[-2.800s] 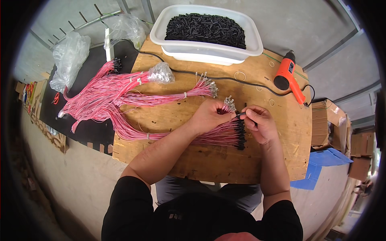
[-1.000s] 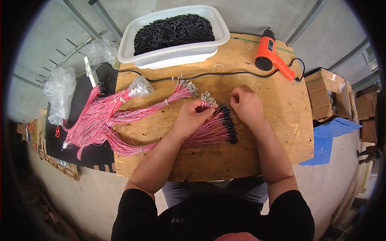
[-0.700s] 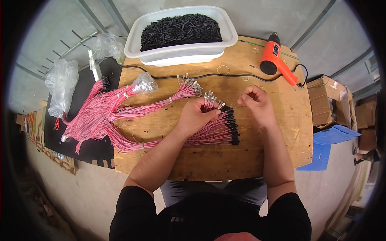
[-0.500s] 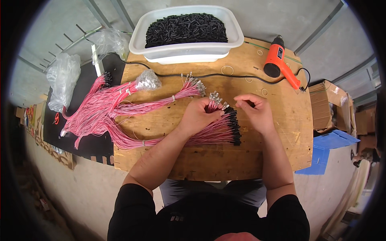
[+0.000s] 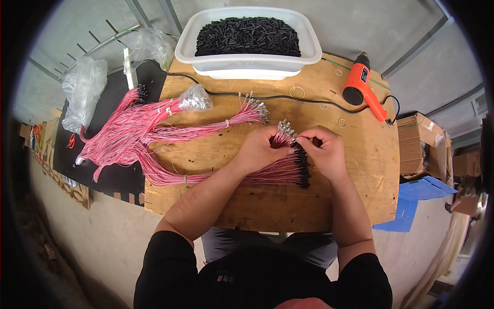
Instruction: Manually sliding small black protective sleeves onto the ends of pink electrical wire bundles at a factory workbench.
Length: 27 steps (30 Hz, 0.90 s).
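Note:
My left hand (image 5: 261, 150) is closed round a bunch of pink wires whose silvery metal terminals (image 5: 284, 126) stick up past the thumb and fingers. Thumb and forefinger of my right hand (image 5: 328, 153) are pinched together at the right edge of those terminals; what lies between the fingertips is too small to make out. Below both hands, more pink wires (image 5: 265, 177) of this bundle fan out over the wooden table, their ends covered by black sleeves (image 5: 303, 172). A second tied bundle (image 5: 206, 129) with bare metal terminals lies to the left of my left hand.
A white tub (image 5: 188, 51) full of short black tubes stands at the back. An orange heat gun (image 5: 358, 85) lies at the far right, its black cable (image 5: 278, 97) crossing the table. Clear plastic bags (image 5: 85, 92) sit at the left. Cardboard boxes (image 5: 411, 144) stand beyond the right edge.
My right hand has come in from just right of the terminals, and its pinched fingertips now touch their edge. The left hand keeps its hold on the wires. The whole view has shifted slightly.

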### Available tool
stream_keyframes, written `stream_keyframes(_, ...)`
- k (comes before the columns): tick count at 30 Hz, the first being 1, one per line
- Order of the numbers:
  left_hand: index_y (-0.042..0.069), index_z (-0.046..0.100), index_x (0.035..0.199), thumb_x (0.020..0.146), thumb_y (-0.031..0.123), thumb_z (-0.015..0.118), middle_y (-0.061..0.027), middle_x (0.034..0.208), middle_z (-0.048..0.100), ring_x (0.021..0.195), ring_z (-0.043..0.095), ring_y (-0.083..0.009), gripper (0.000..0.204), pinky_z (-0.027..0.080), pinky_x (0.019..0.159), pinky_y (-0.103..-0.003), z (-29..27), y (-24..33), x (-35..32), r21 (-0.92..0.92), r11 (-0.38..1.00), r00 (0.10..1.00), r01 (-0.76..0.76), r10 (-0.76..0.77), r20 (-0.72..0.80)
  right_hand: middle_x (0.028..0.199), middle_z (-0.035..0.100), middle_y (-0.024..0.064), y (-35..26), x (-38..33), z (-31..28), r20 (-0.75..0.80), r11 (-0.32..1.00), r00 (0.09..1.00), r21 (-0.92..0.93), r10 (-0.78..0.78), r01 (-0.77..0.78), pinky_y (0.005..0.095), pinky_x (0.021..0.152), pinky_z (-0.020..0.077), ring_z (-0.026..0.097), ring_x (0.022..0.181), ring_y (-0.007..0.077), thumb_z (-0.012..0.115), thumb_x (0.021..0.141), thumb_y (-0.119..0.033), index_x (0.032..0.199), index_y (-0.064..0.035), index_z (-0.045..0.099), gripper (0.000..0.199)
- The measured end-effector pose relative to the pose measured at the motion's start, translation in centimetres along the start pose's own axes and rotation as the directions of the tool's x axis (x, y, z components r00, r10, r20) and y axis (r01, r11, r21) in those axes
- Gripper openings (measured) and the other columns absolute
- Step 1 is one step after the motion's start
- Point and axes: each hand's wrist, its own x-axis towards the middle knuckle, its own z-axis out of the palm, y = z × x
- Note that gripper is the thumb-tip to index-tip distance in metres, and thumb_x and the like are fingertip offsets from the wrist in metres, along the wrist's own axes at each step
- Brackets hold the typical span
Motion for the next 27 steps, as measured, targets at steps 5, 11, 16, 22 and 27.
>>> stream_keyframes(5,0.001,0.071,0.092,0.085,0.012,0.077,-0.0047,0.076,0.07,0.067,0.059,-0.0079,0.014,0.05,0.063,-0.028,0.0,0.0,0.1,-0.002,0.998,0.998,0.058,-0.058,-0.02,0.078,0.064,-0.0038,-0.3,-0.2,0.0,-0.007,0.999,1.0,0.02,0.027,-0.027,0.0198,0.06,0.0405,0.05,0.067,0.0017,0.075,0.088,-0.003,0.09,-0.0017,0.073,0.003)
stream_keyframes(11,-0.001,0.071,0.092,0.088,0.01,0.075,-0.0024,0.073,0.068,0.069,0.055,-0.003,0.012,0.047,0.061,-0.025,0.0,0.6,0.1,-0.045,0.996,0.997,0.08,-0.081,-0.014,0.081,0.064,-0.003,0.1,-0.2,-0.4,0.024,0.995,0.998,0.079,0.057,-0.059,0.0199,0.063,0.0434,0.053,0.071,0.0029,0.075,0.089,-0.003,0.091,0.0001,0.072,0.004)
stream_keyframes(16,0.0,0.07,0.087,0.089,0.008,0.075,0.0057,0.071,0.061,0.066,0.048,-0.0009,0.01,0.04,0.056,-0.022,0.0,0.7,0.0,-0.079,0.996,0.999,0.045,-0.046,-0.02,0.085,0.07,0.0016,0.1,-0.2,-0.4,0.056,0.984,0.996,0.158,0.07,-0.078,0.0218,0.066,0.0461,0.058,0.073,0.0058,0.071,0.091,-0.003,0.095,-0.0006,0.074,0.006)
stream_keyframes(22,0.0,0.069,0.085,0.091,0.009,0.074,0.0036,0.072,0.062,0.065,0.051,-0.0017,0.011,0.041,0.057,-0.022,0.2,0.0,0.1,-0.197,0.974,0.992,0.11,-0.121,-0.043,0.098,0.071,0.0053,0.3,0.1,-0.9,0.098,0.942,0.993,0.323,0.058,-0.087,0.0246,0.087,0.0513,0.067,0.093,0.0115,0.06,0.097,0.002,0.108,0.0028,0.07,0.015)
stream_keyframes(27,0.001,0.067,0.085,0.092,0.01,0.073,0.0004,0.073,0.064,0.065,0.055,-0.0042,0.013,0.043,0.057,-0.022,0.2,-0.2,0.1,-0.329,0.929,0.981,0.168,-0.189,-0.033,0.1,0.071,0.0054,0.8,0.1,-0.7,0.095,0.884,0.99,0.448,0.101,-0.133,0.0267,0.09,0.0529,0.068,0.099,0.0136,0.061,0.096,0.006,0.106,0.0037,0.069,0.013)
